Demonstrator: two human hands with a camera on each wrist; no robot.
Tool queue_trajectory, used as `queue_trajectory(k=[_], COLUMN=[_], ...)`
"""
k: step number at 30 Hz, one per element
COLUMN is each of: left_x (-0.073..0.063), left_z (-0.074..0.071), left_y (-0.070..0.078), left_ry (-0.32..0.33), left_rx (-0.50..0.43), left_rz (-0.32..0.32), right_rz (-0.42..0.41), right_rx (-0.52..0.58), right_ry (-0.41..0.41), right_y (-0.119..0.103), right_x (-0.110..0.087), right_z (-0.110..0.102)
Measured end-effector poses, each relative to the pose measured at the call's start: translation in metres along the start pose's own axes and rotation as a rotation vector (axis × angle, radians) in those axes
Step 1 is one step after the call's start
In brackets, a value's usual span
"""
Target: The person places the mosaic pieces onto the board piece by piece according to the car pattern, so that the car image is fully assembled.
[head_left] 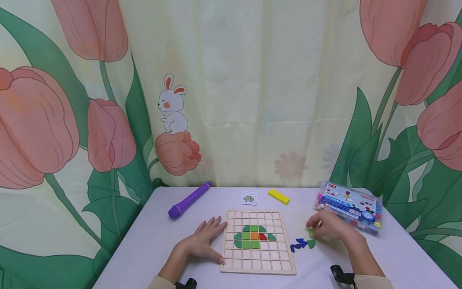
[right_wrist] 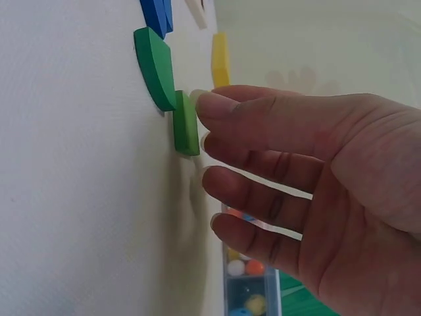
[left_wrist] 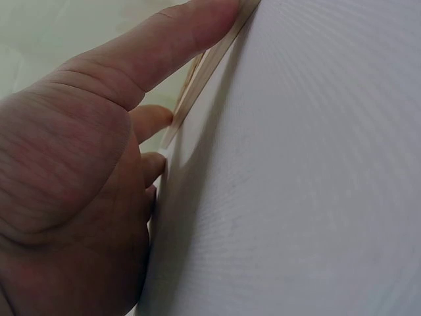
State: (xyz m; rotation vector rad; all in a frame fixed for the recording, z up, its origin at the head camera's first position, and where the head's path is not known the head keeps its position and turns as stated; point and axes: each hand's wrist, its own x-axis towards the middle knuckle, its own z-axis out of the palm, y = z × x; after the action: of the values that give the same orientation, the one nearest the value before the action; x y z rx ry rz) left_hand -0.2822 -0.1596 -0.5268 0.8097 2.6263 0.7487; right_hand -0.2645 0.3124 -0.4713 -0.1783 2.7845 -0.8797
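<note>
Fingers of right hand hung loosely bent beside light-green piece, right of board; left hand lay spread at board's edge. Seemingly picking stage; pinch looked needed next.

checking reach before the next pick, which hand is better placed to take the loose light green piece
Probably the right hand: its fingers are beside the loose light green piece, right of the board. The left hand touches the board's left edge, farther away.

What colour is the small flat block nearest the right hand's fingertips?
Light green flat block, clearest in the right wrist view.
</note>
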Motion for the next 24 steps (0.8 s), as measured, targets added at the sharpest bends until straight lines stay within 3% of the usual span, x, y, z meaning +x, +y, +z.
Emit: queue_trajectory(k=[13, 24], left_x=[-0.001, -0.002], left_z=[-0.0017, -0.0017], left_y=[0.0011, 0.0009], left_ry=[0.007, 0.007], left_rx=[0.001, -0.011], left_rz=[0.019, 0.026], right_rz=[0.018, -0.031], right_rx=[0.009, 0.035], right_ry=[0.006, -0.008], right_y=[0.0023, 0.0042], right_x=[0.0007, 0.0029], right_z=[0.0056, 0.0088])
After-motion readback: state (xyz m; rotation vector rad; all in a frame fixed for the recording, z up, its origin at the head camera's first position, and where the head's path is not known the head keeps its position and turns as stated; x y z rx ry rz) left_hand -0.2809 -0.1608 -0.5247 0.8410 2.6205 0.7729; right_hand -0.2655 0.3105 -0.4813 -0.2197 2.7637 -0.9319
